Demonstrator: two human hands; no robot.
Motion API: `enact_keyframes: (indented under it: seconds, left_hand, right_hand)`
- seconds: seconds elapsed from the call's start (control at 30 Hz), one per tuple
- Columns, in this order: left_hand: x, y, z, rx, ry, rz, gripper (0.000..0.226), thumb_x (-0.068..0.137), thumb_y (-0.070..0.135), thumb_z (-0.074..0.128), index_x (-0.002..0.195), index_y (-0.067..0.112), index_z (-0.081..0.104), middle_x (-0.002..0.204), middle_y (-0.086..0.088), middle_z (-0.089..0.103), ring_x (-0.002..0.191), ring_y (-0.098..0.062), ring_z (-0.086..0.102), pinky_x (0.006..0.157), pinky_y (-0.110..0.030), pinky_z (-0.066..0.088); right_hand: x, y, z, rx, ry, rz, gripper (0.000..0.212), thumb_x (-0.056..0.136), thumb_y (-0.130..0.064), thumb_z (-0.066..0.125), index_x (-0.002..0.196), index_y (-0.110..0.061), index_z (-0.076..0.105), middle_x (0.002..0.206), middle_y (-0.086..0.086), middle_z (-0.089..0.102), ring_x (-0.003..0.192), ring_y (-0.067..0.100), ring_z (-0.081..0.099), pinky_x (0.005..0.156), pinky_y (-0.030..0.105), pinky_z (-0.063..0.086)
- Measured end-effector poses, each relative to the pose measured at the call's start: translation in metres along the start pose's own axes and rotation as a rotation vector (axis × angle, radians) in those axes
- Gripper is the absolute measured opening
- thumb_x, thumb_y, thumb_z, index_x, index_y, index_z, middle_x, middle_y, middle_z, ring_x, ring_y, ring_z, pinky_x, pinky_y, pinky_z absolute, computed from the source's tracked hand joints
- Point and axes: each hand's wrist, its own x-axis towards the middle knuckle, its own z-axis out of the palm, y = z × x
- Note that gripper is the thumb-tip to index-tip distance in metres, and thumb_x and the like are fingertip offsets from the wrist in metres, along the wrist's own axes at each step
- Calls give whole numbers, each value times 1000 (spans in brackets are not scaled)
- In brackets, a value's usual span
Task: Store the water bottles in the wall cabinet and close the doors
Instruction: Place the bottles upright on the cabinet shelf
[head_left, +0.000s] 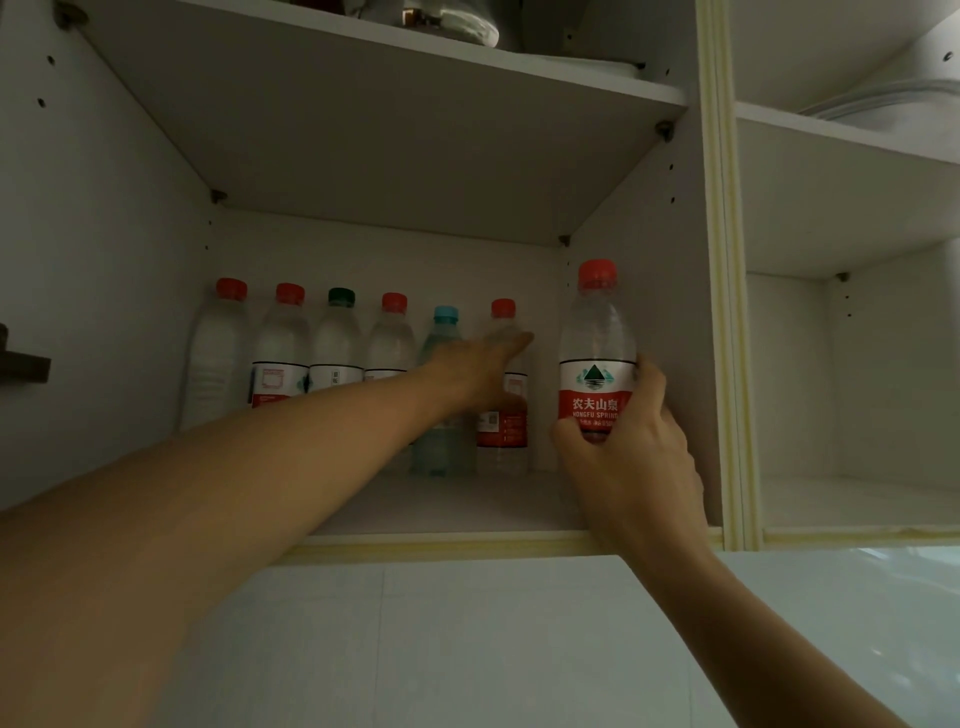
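gripping a red-capped bottle (597, 358) upright at the cabinet (644, 291) right wall, right hand (631, 447) fingers curled round its label. left hand (480, 371) fingers straight, touching the back row's (337, 358) end bottle (503, 384). bare shelf (441, 506) at the front edge.

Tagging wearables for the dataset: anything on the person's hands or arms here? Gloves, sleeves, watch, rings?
Nothing worn that shows. The left hand and right hand are bare, with no gloves. Both forearms are bare as far as the frame shows, with no sleeve edge in view. No watch, band or marker shows at either wrist. Rings cannot be ruled out, as most fingers are hidden.
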Motion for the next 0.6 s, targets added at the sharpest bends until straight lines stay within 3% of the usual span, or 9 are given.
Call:
enact_keyframes:
  seconds: [0.07,0.17,0.27,0.37,0.47,0.6]
  left_hand:
    - [2,1,-3,88,-33,10,88,87,62,65,157,33,22,162,4,33,130,-25,55,92,-42,50]
    - [0,-1,-4,194,-82,4,71,91,58,64,149,28,36,147,-4,50,118,-26,61,84,-42,54]
    - [-1,2,-3,296,-80,22,66,94,57,59,149,28,36,140,-7,55,112,-26,63,72,-39,46]
    - [-3,2,-4,284,-98,45,59,99,41,57,152,29,33,141,-6,55,112,-25,63,73,-36,48]
    - [-11,-3,-16,-43,-104,-30,57,101,39,56,153,29,35,148,-6,50,110,-23,63,80,-33,52]
    - [-30,4,-56,-843,-33,-199,42,103,39,55,140,19,54,113,-10,67,65,-10,69,51,-22,51]
  right_hand:
    - [1,1,0,4,2,-3,81,87,-45,68,150,-32,18,121,-2,57,97,21,62,82,47,57]
    - [1,3,0,5,5,-8,81,87,-46,67,149,-33,17,119,-3,56,95,21,61,79,44,56]
    - [2,6,2,6,6,-14,81,86,-46,67,149,-33,17,119,-3,56,95,20,60,78,43,55]
    - [3,7,4,-14,26,-19,82,86,-48,68,149,-31,19,122,-2,51,99,20,58,75,39,49]
    - [3,8,5,-28,59,-39,83,84,-48,69,149,-29,21,124,-1,48,99,20,56,72,36,44]
    - [2,9,3,40,50,-89,87,83,-47,74,152,-29,24,128,0,53,101,17,57,79,36,53]
